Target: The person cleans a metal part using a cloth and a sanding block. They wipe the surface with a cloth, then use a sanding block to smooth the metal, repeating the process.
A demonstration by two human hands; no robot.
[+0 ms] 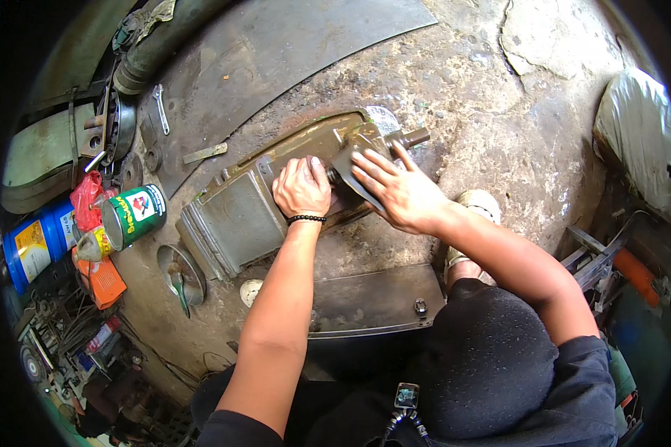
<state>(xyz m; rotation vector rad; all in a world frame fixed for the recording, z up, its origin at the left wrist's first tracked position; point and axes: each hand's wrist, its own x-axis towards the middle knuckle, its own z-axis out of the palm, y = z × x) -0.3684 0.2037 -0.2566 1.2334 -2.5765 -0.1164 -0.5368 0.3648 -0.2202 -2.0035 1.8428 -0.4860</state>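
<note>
Concrete floor | metal housing (261, 201) long axis lower-left to upper-right | left hand (302, 186) fisted on it | right hand (395, 190) flat, fingers spread

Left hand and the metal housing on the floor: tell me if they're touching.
Touching. The head view shows the left hand closed and pressed down on top of the greenish metal housing, with no gap visible between them.

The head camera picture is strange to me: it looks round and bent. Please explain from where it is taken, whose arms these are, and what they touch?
A wide-angle camera on a person's head looks down, so edges bend. The arms are the person's own. The left hand closes its grip on a dark round part atop an olive metal gearbox housing lying on the concrete floor. The right hand presses flat on a grey plate near its shaft. A green can, a blue pail and a wrench lie left.
</note>
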